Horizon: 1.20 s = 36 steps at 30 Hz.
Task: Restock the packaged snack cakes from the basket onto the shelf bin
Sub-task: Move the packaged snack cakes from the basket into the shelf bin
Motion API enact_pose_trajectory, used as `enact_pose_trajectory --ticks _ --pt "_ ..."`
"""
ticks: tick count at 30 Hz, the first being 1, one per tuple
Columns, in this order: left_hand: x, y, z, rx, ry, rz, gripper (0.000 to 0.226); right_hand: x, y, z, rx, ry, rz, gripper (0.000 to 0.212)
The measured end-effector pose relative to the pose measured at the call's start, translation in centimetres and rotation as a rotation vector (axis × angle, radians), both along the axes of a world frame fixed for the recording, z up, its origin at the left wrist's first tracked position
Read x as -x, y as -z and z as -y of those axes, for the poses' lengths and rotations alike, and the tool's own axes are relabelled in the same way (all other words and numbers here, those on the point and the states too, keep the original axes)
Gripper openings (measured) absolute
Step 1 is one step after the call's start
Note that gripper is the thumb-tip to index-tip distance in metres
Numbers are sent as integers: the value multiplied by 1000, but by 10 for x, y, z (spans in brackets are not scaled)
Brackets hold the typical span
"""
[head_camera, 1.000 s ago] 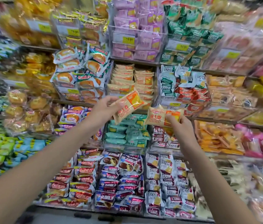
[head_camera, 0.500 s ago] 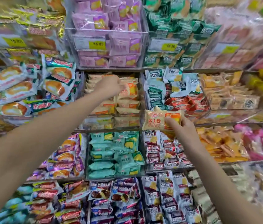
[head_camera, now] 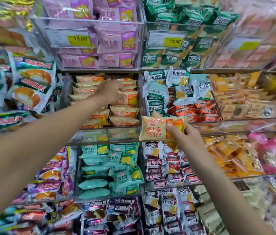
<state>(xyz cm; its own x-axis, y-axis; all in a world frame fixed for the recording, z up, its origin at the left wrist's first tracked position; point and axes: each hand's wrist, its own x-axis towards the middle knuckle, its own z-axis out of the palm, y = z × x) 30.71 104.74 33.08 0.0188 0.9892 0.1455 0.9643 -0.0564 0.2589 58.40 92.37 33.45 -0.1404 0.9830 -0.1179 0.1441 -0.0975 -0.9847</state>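
Observation:
The clear shelf bin (head_camera: 89,135) in the middle row holds stacks of beige-and-orange snack cake packs (head_camera: 123,111). My left hand (head_camera: 111,90) reaches into it from the left, back of the hand toward me. Its fingers curl on the left end of a pack (head_camera: 130,97) lying high on the right stack. Just right of the bin, in front of the shelf edge, my right hand (head_camera: 187,139) grips another snack cake pack (head_camera: 155,131) by its orange end, thumb on its face. The corner of a second pack shows behind that one. No basket is in view.
Bins crowd all sides: pink packs (head_camera: 117,43) above, teal packs (head_camera: 110,168) below, white, green and red packs (head_camera: 176,99) to the right, cream-bun bags (head_camera: 32,85) to the left. Yellow price tags (head_camera: 78,39) hang on the upper bins.
The view has moved closer to the shelf. My left hand has carried its pack up from in front of the shelf into the bin, onto the right stack. My right hand has stayed level, holding its pack.

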Motion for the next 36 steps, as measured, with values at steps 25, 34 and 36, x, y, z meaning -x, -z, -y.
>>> enact_pose_trajectory --ticks 25,34,36 --pt "-46 -32 146 197 131 978 32 39 -18 -7 -26 -184 -163 33" --pt "-24 -26 149 240 79 897 12 51 -27 -1 -104 -338 24 29" --pt "-22 -27 150 239 54 918 11 54 -28 -1 -103 -355 36 31"
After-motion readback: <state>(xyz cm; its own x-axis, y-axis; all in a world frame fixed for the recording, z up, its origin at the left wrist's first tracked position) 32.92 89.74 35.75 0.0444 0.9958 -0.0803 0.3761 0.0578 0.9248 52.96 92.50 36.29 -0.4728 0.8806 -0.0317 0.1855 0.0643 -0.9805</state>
